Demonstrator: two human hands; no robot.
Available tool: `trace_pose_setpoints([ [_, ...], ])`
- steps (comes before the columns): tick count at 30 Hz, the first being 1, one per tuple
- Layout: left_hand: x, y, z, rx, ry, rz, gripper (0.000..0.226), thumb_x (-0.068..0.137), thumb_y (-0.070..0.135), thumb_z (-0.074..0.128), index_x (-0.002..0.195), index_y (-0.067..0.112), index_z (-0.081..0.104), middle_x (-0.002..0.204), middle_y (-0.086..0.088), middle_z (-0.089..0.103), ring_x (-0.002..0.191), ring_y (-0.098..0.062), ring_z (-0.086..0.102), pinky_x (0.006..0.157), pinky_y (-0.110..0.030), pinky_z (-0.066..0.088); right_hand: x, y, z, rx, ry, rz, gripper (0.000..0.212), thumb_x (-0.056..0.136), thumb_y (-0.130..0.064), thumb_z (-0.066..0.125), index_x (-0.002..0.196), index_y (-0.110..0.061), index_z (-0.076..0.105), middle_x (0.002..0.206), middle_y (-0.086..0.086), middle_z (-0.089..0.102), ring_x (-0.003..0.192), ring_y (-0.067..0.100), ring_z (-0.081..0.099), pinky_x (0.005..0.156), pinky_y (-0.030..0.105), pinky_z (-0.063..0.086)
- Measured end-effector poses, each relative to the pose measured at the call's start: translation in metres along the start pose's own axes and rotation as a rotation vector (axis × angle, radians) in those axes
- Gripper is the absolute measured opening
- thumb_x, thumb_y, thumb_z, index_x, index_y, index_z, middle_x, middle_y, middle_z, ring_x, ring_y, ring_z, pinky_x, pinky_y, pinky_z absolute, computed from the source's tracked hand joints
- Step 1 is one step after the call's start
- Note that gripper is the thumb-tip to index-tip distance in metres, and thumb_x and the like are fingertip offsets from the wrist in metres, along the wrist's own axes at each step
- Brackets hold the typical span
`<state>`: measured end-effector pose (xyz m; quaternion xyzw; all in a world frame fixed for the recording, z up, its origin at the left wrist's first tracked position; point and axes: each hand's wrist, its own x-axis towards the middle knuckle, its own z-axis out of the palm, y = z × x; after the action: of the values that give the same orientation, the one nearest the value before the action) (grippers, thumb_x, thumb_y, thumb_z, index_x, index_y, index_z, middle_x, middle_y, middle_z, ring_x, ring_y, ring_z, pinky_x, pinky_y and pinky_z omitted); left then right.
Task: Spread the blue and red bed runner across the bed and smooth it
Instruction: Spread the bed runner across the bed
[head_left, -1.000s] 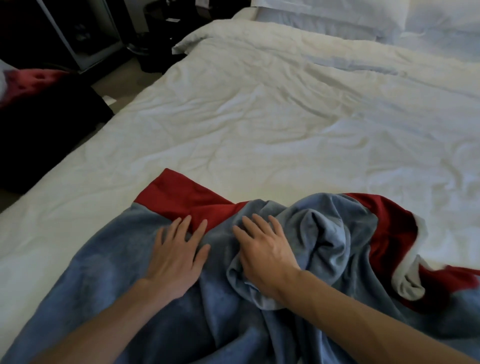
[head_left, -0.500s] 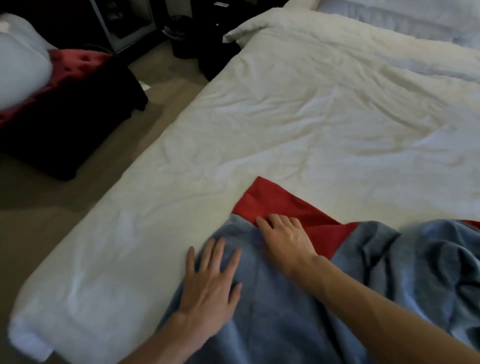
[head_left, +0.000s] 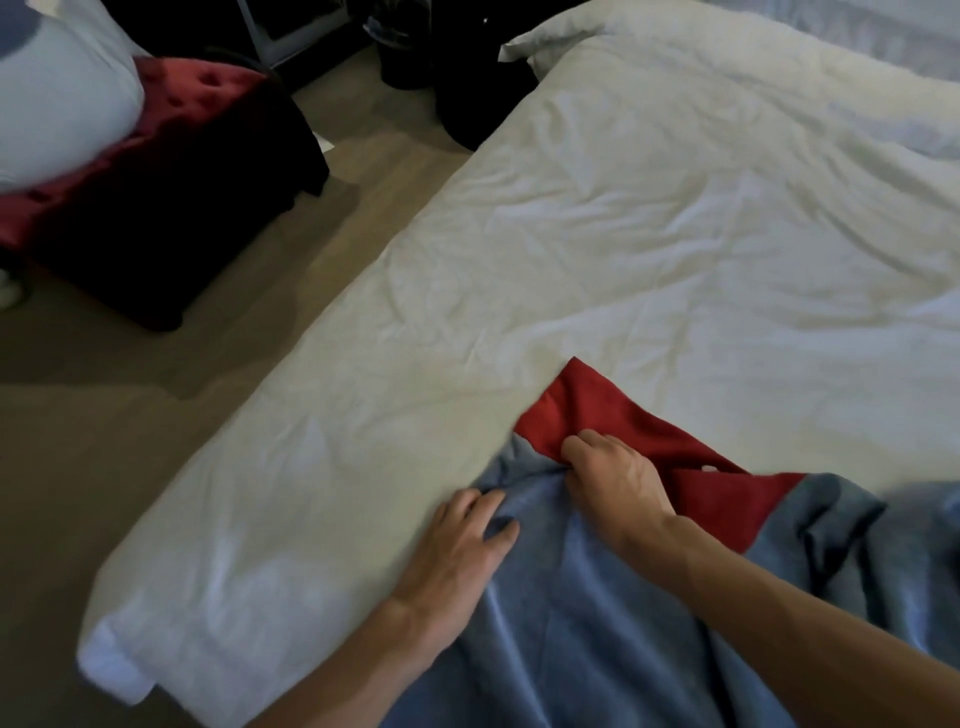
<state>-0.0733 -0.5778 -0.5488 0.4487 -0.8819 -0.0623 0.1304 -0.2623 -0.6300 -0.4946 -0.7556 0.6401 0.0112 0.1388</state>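
Observation:
The blue and red bed runner lies crumpled over the near end of the white bed, its red corner pointing toward the pillows. My right hand is curled tight, pinching the fabric where red meets blue. My left hand grips the blue edge just left of it, fingers bent into the cloth. Folds of blue bunch up at the right. The runner's near part runs out of view below.
The bed's left edge and corner border a beige floor. A dark ottoman with a red tufted top holds a white pillow at upper left. Dark objects stand by the bed's head.
Both hands went from lying flat on the runner to closing on its left edge. My view has swung left, showing more floor and the bed's corner.

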Motion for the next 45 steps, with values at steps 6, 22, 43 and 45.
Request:
trace_pose_setpoints([
  [6, 0.012, -0.073, -0.038, 0.054, -0.006, -0.036, 0.039, 0.055, 0.009, 0.075, 0.092, 0.019, 0.072, 0.111, -0.007, 0.065, 0.097, -0.022, 0.044, 0.076, -0.032, 0.054, 0.047, -0.049, -0.022, 0.047, 0.057, -0.12, 0.015, 0.087, -0.012, 0.048, 0.078, -0.02, 0.039, 0.088, 0.001, 0.054, 0.086, 0.024, 0.052, 0.061, 0.031, 0.032],
  [22, 0.005, -0.277, -0.096, 0.117, -0.147, -0.129, 0.056, 0.036, -0.003, 0.084, 0.089, 0.011, 0.075, 0.112, -0.015, 0.065, 0.098, -0.031, 0.061, 0.077, -0.043, 0.056, 0.194, -0.221, -0.011, 0.012, 0.13, -0.132, 0.016, 0.082, -0.002, 0.056, 0.094, -0.012, 0.053, 0.097, 0.006, 0.06, 0.094, 0.028, 0.056, 0.065, 0.033, 0.033],
  [43, -0.019, -0.401, -0.07, -0.046, -0.288, -0.372, 0.051, 0.088, 0.009, 0.048, 0.138, 0.016, 0.045, 0.149, -0.008, 0.035, 0.134, -0.029, 0.031, 0.107, -0.039, 0.029, 0.288, -0.31, 0.059, -0.152, -0.095, -0.089, 0.038, 0.096, -0.032, 0.04, 0.131, -0.016, 0.044, 0.13, 0.009, 0.053, 0.125, 0.027, 0.043, 0.107, 0.043, 0.026],
  [45, -0.019, -0.385, -0.066, -0.102, -0.289, -0.446, 0.051, 0.094, 0.025, 0.043, 0.144, 0.021, 0.034, 0.154, -0.005, 0.025, 0.141, -0.025, 0.019, 0.111, -0.04, 0.022, 0.279, -0.303, 0.056, -0.193, -0.098, -0.135, 0.049, 0.096, -0.038, 0.036, 0.141, -0.017, 0.035, 0.141, 0.012, 0.042, 0.136, 0.029, 0.028, 0.113, 0.046, 0.015],
])
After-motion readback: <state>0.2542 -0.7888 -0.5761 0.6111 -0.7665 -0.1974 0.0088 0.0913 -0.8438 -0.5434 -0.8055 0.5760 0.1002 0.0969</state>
